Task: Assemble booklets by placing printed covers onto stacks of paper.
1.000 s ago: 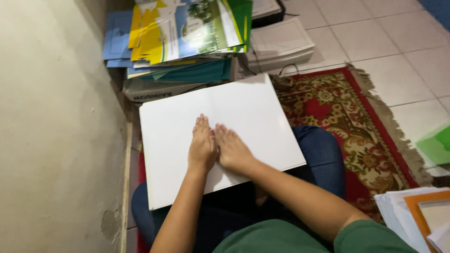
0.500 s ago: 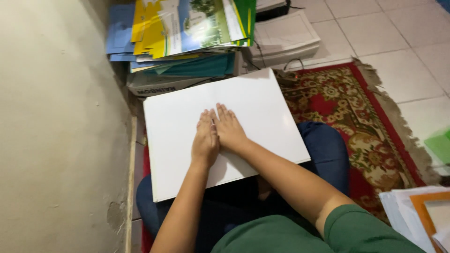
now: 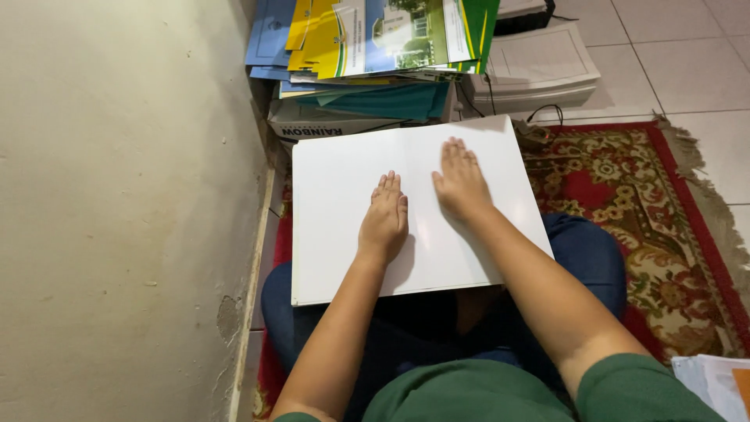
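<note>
Sheet (image 3: 344, 180): large, white, blank, lying across the person's lap, far edge near a stack of folders (image 3: 375, 39). Left hand (image 3: 384, 220) and right hand (image 3: 461, 184) rest flat on it, fingers extended, gripping nothing (palms down, slightly apart).

Risk, as a judgement: the lap gives uneven support, so palm pressure could crease the sheet, or it could slide toward the wall (image 3: 117, 195).

No surface is in use. The person sits on a patterned rug (image 3: 625, 180) over tiled floor (image 3: 687, 70), beside the wall.
</note>
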